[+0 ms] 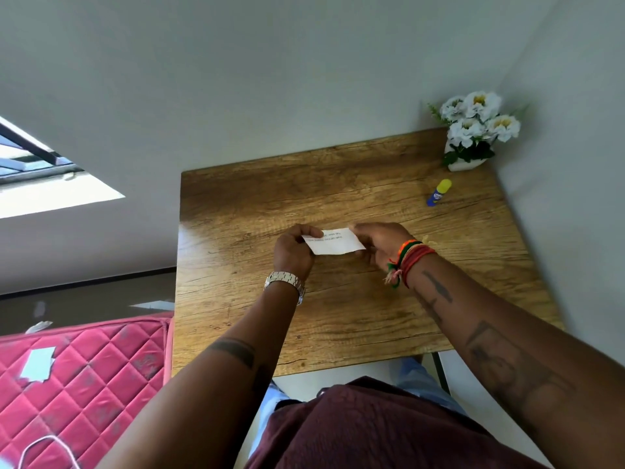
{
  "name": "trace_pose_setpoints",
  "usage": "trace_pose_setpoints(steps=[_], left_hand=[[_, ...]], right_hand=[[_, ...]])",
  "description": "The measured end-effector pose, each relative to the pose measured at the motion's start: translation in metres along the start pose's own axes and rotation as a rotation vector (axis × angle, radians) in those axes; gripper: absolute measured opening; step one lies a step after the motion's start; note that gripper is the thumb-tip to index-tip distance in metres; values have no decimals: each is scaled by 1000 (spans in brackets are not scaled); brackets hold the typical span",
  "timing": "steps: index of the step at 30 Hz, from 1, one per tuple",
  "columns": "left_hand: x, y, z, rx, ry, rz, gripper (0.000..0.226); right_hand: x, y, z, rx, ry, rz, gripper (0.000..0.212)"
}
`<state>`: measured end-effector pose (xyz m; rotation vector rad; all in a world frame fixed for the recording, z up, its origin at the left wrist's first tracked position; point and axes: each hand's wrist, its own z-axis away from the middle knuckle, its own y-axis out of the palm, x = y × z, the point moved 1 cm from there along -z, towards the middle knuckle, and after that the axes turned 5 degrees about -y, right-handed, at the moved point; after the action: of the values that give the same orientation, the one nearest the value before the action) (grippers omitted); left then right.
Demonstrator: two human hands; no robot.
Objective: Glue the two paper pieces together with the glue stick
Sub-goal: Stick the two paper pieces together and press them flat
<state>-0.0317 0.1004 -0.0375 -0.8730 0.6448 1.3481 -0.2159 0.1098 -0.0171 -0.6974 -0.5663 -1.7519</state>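
**poster1:** Head cam looks straight down here. Biggest thing is the wooden table [338, 316], brown with heavy grain, filling the middle and right of the frame. Lower left there's a pink quilted mattress [84, 374] with a scrap of pale paper lying on it.

**poster2:** and the hands?

**poster1:** Both over the middle of the table. Left hand [293, 252] wears a silver watch [285, 282] and pinches the left end of the paper [334, 241] between thumb and fingers. Right hand [380, 243], with red, orange and green thread bands [411, 258] on the wrist, is closed on the right end the same way. So both grips are narrow, clamped on that sheet.

**poster2:** one piece or two?

**poster1:** Can't tell tbh. It reads as one small white rectangle, wider than tall, with two lines of small dark print near its upper left, too blurry to read. If a second piece sits under it, the edges aren't separable. Also can't say whether it's lifted or resting on the wood.

**poster2:** glue?

**poster1:** Glue stick [439, 192] lies on its side at upper right of the table, well apart from the hands: blue body, yellow cap on. Just beyond it in the corner sits a white pot of white flowers [473, 130].
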Motion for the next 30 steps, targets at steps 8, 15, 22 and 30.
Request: trace_pose_setpoints(steps=[8,15,22,30], left_hand=[[6,-1,7,47,-163,241,35],[-4,4,5,56,-4,22,50],[33,-6,7,164,453,-1169,46],[58,-7,5,172,505,-1365,63]], right_hand=[[-10,-3,-10,-56,-228,134,26],[-9,-5,-12,-8,-627,535,35],[-26,-20,-19,30,-776,1118,29],[-88,13,-4,185,-966,1502,76]])
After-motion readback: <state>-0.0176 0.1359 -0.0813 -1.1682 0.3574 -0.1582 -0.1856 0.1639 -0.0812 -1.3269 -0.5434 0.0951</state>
